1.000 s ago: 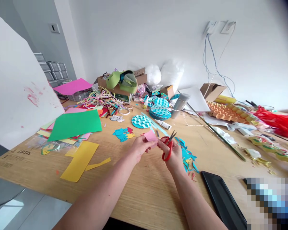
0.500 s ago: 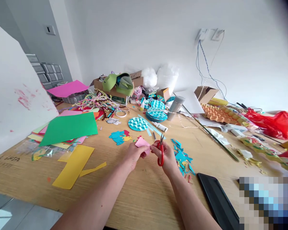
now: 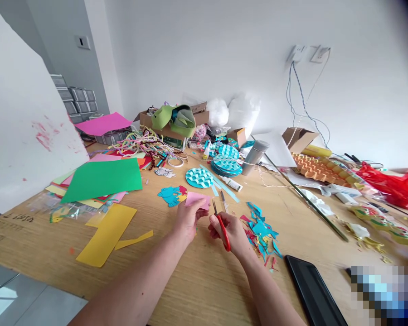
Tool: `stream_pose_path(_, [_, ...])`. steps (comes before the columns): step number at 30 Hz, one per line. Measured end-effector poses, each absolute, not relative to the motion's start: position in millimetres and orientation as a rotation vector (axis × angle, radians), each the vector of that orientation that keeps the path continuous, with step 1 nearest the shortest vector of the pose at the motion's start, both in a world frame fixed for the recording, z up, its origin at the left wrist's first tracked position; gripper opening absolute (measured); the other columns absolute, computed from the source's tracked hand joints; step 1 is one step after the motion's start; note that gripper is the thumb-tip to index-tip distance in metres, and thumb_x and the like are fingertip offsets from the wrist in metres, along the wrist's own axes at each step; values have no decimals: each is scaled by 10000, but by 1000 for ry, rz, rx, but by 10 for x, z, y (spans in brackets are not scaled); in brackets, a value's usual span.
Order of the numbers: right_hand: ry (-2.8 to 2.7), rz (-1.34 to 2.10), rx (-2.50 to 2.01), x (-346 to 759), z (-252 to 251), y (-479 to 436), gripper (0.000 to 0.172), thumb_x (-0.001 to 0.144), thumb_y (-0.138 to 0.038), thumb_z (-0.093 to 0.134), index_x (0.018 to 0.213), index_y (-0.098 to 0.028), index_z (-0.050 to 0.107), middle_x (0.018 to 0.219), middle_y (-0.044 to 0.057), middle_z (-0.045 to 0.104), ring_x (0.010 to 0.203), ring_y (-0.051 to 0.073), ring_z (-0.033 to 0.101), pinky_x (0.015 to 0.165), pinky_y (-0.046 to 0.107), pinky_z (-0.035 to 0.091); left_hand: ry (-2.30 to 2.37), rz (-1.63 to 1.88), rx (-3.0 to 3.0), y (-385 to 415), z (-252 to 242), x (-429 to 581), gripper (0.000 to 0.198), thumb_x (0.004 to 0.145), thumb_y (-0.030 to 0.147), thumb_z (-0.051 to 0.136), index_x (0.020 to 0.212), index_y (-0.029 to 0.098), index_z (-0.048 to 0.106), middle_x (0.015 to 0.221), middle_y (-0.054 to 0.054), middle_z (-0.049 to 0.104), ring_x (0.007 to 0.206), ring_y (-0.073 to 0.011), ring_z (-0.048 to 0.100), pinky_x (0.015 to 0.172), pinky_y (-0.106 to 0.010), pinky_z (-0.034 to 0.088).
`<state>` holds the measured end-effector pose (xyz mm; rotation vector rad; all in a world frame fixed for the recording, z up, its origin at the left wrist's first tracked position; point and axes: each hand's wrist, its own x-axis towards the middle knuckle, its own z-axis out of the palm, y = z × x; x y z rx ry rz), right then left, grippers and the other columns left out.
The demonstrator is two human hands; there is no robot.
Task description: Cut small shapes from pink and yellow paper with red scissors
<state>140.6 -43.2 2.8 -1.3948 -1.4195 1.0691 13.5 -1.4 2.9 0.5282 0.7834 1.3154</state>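
Between the thumb and fingers of my left hand (image 3: pixel 189 220) is a small piece of pink paper (image 3: pixel 196 199). My right hand (image 3: pixel 231 228) is closed around red-handled scissors (image 3: pixel 223 228), whose blades point up and away, just right of the paper and apart from it. Behind the paper lie blue fish-shaped cutouts (image 3: pixel 170 195) with red and yellow ones beside them. Blue and red paper scraps (image 3: pixel 262 228) are heaped to the right of my right hand. A pen (image 3: pixel 224 201) lies just beyond the scissors' tips.
Coloured sheets topped by a green one (image 3: pixel 104 179) lie at left, near yellow paper (image 3: pixel 105 235). A blue scalloped disc (image 3: pixel 199 178), a glue bottle (image 3: pixel 231 183) and a grey cylinder (image 3: pixel 255 157) stand or lie farther back. A black phone-like device (image 3: pixel 314 290) is at front right.
The pink paper now lies flatter and faces up in my left hand. My right hand has moved slightly down, away from the paper. More red scraps show in the heap; the view has shifted a little.
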Motion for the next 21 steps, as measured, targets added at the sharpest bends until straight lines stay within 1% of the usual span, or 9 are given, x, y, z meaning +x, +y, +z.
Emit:
stream_pose_path(2, [-1418,1089,-1390,1392,36,-433,486,610,-628,741,532,-203,519,477,10,597,438,160,563,430,257,449,784,1328,543,-29,29,150,293,566,278,783,798,128,688,777,-73,693,674,-149,622,593,-250,494])
stream_pose_path(4, [-1415,1096,-1388,1385,51,-436,493,605,-633,741,523,-208,505,468,4,589,432,159,555,427,258,442,809,1340,555,-43,29,165,285,564,270,782,793,122,696,784,-75,697,679,-148,623,600,-248,499])
stream_pose_path(9, [-1432,1118,-1380,1373,75,-446,475,677,-618,701,553,-204,502,523,22,626,450,163,574,437,258,435,857,1349,584,-63,39,185,269,569,263,768,782,108,709,731,-69,695,644,-148,620,606,-261,510])
stream_pose_path(12, [-1417,1128,-1386,1361,81,-450,477,691,-612,692,546,-206,491,519,25,627,438,158,569,427,251,420,879,1352,598,-67,36,190,239,580,248,752,767,106,707,724,-72,697,640,-152,624,612,-264,511])
stream_pose_path(21, [-1445,1133,-1345,1369,59,-449,444,732,-592,671,584,-182,584,531,22,637,425,154,567,443,258,437,856,1311,591,-113,40,214,207,580,247,747,735,124,689,687,-56,675,615,-156,624,571,-253,473])
